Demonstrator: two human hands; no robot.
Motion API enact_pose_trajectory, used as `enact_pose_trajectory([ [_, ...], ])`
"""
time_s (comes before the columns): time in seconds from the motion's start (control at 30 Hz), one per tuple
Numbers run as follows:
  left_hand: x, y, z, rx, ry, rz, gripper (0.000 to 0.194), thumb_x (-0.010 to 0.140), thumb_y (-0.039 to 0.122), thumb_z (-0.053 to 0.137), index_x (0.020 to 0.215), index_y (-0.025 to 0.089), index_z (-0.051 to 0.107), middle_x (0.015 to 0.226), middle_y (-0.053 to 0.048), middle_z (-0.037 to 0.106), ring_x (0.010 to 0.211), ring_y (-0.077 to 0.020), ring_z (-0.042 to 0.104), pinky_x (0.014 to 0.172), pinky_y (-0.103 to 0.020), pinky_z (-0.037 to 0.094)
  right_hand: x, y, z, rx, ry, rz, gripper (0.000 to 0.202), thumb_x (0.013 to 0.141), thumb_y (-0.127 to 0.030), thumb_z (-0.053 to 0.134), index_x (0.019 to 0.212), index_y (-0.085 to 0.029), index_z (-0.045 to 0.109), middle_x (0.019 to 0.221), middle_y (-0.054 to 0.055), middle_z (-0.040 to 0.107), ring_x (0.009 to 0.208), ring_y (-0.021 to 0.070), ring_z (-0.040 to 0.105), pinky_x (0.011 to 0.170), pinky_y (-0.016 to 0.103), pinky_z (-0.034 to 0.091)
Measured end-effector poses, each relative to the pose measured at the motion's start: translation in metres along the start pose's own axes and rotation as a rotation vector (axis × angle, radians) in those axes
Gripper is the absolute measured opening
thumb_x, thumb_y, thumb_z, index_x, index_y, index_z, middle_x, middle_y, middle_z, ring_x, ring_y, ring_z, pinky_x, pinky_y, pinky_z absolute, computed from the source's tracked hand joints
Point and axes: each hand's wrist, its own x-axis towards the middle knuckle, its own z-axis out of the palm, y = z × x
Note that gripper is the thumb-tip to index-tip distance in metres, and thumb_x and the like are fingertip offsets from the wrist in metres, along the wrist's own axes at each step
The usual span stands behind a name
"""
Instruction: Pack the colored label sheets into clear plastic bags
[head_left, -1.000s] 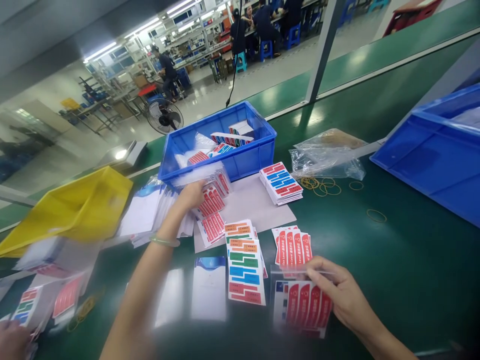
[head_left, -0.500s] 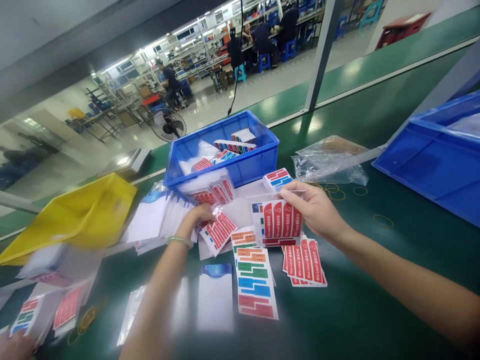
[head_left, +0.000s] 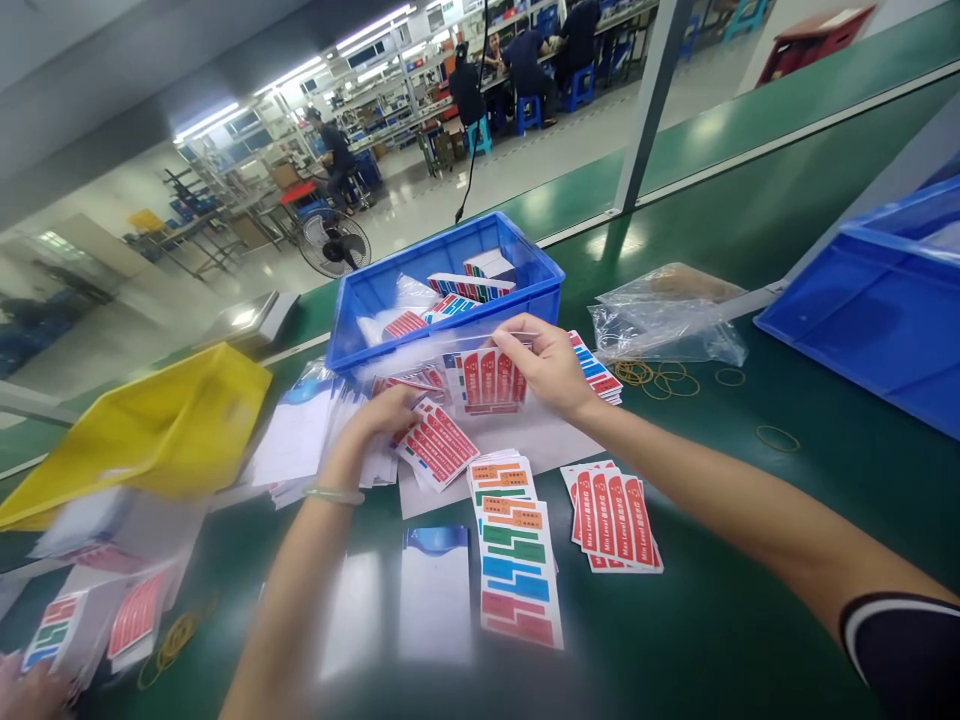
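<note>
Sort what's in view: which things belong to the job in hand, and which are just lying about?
Likely in the job:
clear bag of red labels, in the right hand
striped red sheets, at the left hand
coloured label sheets nearby

Likely just lying about:
loose rubber bands
crumpled plastic
yellow bin
fan

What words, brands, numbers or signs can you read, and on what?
"Max Level": red label sheets, front right.
"Min Level": same sheets.
Chinese characters beside both: too small to quote surely.
Too small or blurred: print on multicoloured sheets, bag in right hand, blue-topped card; no other text readable.
</note>
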Motion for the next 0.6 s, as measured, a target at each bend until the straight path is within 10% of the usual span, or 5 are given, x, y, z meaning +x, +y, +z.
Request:
enact_pose_trajectory([
  [0.27,0.006,-0.004,-0.043,-0.049,0.115,0.123,0.014,0.069,0.026,0.055,0.070,0.015,0.064,0.071,-0.001,0.066,0.071,-0.0172,0.059,0.065,-0.025,0.044,-0.002,0.033,0.052,-0.125,-0.252,-0.202,0.017,0.092,-0.033,0.052,0.086,-0.021,0.061,0.086,0.003,0.067,0.083,0.0184,0.062,0.080,0.031,0.049],
  [0.6,-0.009,0.016,-0.014,-0.061,0.265,0.103,0.026,0.079,0.016,0.044,0.086,0.015,0.069,0.088,-0.005,0.072,0.084,-0.0192,0.062,0.081,-0.030,0.048,-0.026,0.117,0.054,-0.259,-0.383,-0.124,0.014,0.085,-0.023,0.056,0.099,-0.019,0.056,0.093,0.008,0.062,0.085,0.0239,0.060,0.080,0.039,0.049],
])
